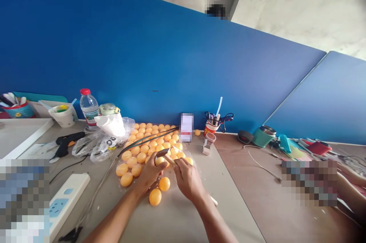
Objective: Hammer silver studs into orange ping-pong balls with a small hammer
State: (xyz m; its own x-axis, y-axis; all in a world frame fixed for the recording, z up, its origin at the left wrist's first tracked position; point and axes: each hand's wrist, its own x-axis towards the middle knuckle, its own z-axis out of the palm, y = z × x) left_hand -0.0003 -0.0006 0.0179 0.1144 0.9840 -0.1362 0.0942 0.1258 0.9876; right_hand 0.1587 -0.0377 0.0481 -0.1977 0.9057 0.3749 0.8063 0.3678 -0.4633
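My left hand (153,172) is closed around an orange table tennis ball (159,161), its fingers partly hiding it. In my right hand (187,178) I grip a light wooden-handled tool (170,160) that points at this ball. A dark, curved piece (162,153) lies over the ball at the tool's far end; whether it belongs to the tool I cannot tell. Two loose orange balls (155,197) rest on the table just below my hands. Behind them, several orange balls (141,157) sit in clear plastic, with dark strips (148,139) lying across.
A phone-like upright object (187,127) and a red cup of pens (211,125) stand at the back. On the left are a glue gun (67,142), a water bottle (89,107), plastic bags (98,147) and a power strip (68,201). Another person's arm (350,186) reaches in at right.
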